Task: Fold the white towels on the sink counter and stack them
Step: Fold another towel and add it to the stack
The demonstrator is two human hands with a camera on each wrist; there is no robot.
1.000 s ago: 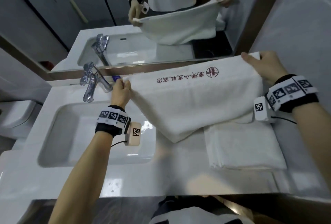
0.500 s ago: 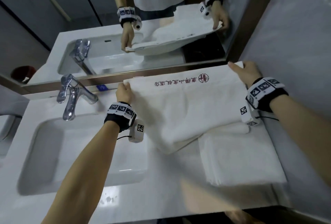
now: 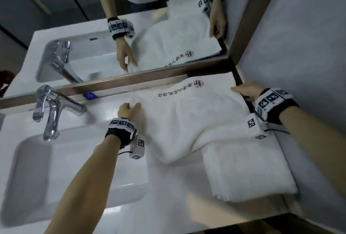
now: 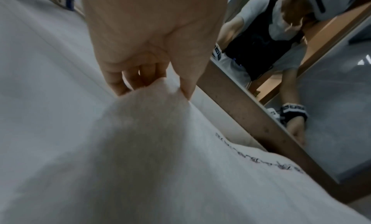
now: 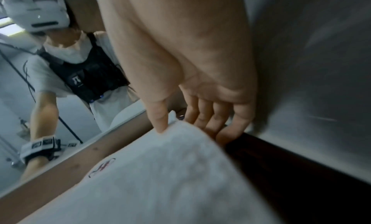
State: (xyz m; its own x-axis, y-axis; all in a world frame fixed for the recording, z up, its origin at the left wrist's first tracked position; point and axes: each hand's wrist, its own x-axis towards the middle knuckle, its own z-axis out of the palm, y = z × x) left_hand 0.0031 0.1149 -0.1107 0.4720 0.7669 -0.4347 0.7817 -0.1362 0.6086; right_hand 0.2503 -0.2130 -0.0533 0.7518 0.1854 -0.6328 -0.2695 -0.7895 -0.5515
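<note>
Left hand (image 3: 129, 111) pinches near-left corner of the logo towel (image 3: 187, 121); right hand (image 3: 247, 91) pinches its right corner, thumb on top. Towel lies on sink counter (image 3: 168, 192), overlapping the folded towel stack (image 3: 247, 170).

the towel (image 3: 187, 117) lies on the counter (image 3: 168, 187) right of the basin (image 3: 74, 168), its far edge along the mirror (image 3: 149, 27). its near right part overlaps the stack (image 3: 247, 168). the tap (image 3: 50, 110) stands at far left.

towel (image 3: 187, 121): white, dark red lettering | faucet (image 3: 50, 110): chrome | counter (image 3: 168, 187): white
</note>
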